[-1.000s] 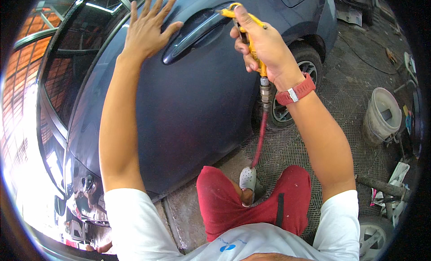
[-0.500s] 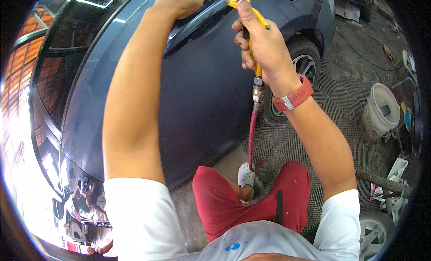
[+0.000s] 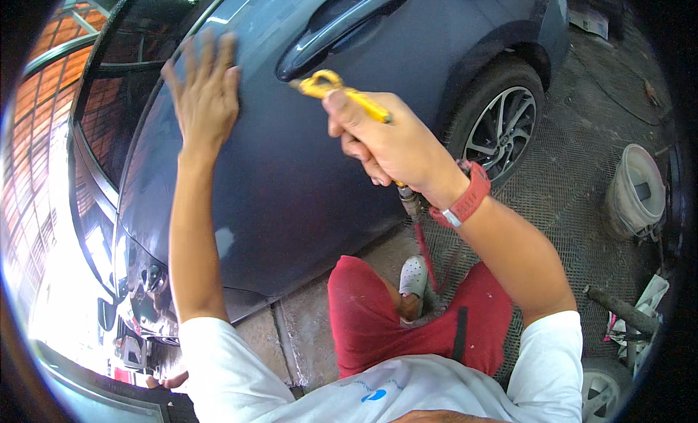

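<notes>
Hand, right (image 3: pixel 385 139): curled round the yellow air gun (image 3: pixel 363 104), thumb laid toward its top; whether a finger presses the trigger I can't make out.
Nozzle end: ahead and to the left of the right hand's knuckles, near the lower end of the door handle (image 3: pixel 342 32); contact with the paint is unclear.
Hose (image 3: pixel 424 248): red, dropping from a metal coupling (image 3: pixel 411 202) just below the same hand toward the knees.
Hand, left (image 3: pixel 203 106): well to the left of the right hand, fingers spread apart, nothing in its grasp, over the door beside the window (blur hides whether the palm touches).
Dark blue door (image 3: pixel 313 205): beneath and between both hands, its broad lower panel running down from them.
Step in hand: by my reading, blowing air over the door around the handle, the left palm wiping or feeling the surface.
Next move calls for: probably a steady right wrist, the tip kept off the paint, and slack in the hose.
Wheel (image 3: pixel 502 125): farther out, to the right of the right hand.
Bucket (image 3: pixel 619 208): farthest right, well apart from that hand.
</notes>
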A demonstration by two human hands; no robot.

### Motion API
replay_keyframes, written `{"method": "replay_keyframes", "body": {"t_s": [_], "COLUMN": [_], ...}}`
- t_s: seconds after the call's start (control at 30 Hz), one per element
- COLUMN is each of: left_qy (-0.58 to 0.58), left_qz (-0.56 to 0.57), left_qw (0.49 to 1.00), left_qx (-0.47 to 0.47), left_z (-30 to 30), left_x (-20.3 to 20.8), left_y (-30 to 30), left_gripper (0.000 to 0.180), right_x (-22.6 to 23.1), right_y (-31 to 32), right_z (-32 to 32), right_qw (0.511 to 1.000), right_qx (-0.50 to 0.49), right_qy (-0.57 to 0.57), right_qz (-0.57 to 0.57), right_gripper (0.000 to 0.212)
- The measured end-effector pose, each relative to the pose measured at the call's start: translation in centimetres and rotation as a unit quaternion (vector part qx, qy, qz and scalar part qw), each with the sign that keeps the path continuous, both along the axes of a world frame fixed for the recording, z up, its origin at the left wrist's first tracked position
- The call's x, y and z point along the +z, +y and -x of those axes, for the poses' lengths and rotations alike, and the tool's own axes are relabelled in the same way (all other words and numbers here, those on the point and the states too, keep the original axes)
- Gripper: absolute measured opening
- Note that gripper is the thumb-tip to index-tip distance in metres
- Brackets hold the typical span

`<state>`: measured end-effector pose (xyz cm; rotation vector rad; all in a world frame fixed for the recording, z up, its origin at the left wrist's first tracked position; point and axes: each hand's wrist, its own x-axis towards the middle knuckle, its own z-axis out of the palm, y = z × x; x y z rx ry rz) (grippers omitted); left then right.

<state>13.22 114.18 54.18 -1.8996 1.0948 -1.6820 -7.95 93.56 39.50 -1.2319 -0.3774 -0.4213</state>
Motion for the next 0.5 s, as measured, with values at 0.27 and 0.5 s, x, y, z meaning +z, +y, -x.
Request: {"method": "replay_keyframes", "body": {"t_s": [0.27,0.5], "left_qy": [0.203,0.251], "left_qz": [-0.111,-0.207], "left_qw": [0.972,0.944], "left_qx": [-0.037,-0.061], "left_z": [6.3,5.8], "left_x": [-10.9,-12.8], "left_y": [0.2,-3.8], "left_gripper": [0.076,0.080], "right_x": [-3.5,-3.3], "right_y": [-2.5,1.1], "right_z": [0.0,-2.1], "right_qw": [0.984,0.997], "right_qx": [-0.113,-0.011], "right_qy": [0.020,0.055], "right_qz": [-0.136,-0.054], "right_gripper": [0.061,0.059]}}
